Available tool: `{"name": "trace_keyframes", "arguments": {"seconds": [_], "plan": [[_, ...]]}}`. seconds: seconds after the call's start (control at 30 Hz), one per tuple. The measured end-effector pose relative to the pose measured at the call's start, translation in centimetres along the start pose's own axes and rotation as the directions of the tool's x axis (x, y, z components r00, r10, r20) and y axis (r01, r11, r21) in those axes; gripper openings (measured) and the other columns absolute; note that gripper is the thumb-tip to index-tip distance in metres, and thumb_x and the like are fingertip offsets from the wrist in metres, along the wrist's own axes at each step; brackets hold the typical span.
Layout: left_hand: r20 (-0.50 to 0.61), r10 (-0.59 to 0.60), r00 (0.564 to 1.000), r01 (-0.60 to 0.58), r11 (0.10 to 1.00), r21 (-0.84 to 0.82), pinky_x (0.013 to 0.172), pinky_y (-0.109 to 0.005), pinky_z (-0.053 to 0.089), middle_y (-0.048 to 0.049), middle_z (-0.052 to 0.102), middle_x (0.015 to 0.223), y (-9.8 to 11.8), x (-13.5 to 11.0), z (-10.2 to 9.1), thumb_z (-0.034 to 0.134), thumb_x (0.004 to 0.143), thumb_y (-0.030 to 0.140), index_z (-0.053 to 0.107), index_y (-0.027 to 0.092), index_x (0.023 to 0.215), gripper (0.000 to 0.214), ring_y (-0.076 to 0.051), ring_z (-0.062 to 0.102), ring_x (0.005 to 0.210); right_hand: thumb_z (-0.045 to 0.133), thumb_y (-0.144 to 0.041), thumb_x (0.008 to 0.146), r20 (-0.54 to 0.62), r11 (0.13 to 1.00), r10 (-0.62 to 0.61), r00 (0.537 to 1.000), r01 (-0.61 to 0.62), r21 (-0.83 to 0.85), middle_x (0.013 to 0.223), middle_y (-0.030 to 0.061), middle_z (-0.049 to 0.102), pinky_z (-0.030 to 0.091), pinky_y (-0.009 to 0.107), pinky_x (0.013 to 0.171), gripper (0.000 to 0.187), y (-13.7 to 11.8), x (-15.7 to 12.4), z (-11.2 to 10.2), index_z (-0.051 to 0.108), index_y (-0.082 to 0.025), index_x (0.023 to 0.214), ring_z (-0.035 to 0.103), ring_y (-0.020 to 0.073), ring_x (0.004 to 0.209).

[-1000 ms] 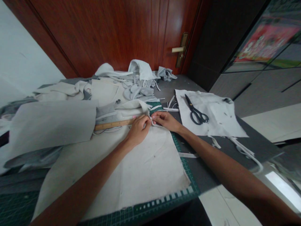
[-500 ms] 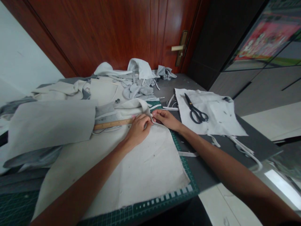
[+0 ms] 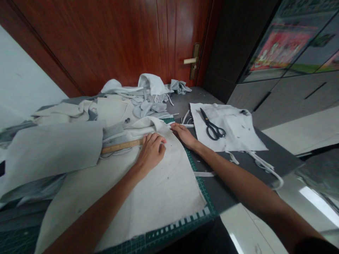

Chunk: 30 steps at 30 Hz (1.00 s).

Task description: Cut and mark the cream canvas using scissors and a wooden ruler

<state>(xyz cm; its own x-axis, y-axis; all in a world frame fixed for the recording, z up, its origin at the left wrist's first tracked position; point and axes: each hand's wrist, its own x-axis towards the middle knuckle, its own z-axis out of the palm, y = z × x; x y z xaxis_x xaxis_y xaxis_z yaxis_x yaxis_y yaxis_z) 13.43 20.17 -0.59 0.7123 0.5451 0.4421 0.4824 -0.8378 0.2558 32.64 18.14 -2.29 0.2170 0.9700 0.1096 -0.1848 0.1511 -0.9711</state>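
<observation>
A large off-white cloth (image 3: 148, 190) lies flat over a green cutting mat (image 3: 185, 222). My left hand (image 3: 151, 151) rests on the cloth with its fingers curled down, right at the end of a wooden ruler (image 3: 120, 146). My right hand (image 3: 183, 134) lies at the cloth's far right edge, fingers stretched flat and pressing the fabric; whether it pinches the edge is unclear. The two hands are a short gap apart.
Black scissors (image 3: 211, 126) lie on a white cloth piece (image 3: 238, 135) to the right. Crumpled grey and white fabric (image 3: 148, 93) is piled at the back by a wooden door (image 3: 119, 38). A grey sheet (image 3: 50, 148) lies left. Thin fabric strips (image 3: 261, 164) trail near the table's right edge.
My hands were pinched together on a thin strip at the cloth's edge; now they have parted, the left drawn back onto the cloth. The view has shifted slightly.
</observation>
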Motion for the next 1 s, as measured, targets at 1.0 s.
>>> {"name": "trace_keyframes", "arguments": {"seconds": [1.0], "plan": [[-0.024, -0.100, 0.995, 0.097, 0.991, -0.087, 0.094, -0.045, 0.040, -0.0052, 0.071, 0.100, -1.0, 0.4, 0.5, 0.063, 0.093, 0.023, 0.070, 0.023, 0.087, 0.009, -0.029, 0.059, 0.106, 0.065, -0.059, 0.085, 0.017, 0.979, -0.083, 0.996, 0.085, -0.184, 0.063, -0.0059, 0.049, 0.035, 0.025, 0.056, 0.038, -0.3, -0.4, 0.1, 0.052, -0.024, 0.076, 0.043, 0.0127, 0.059]]}}
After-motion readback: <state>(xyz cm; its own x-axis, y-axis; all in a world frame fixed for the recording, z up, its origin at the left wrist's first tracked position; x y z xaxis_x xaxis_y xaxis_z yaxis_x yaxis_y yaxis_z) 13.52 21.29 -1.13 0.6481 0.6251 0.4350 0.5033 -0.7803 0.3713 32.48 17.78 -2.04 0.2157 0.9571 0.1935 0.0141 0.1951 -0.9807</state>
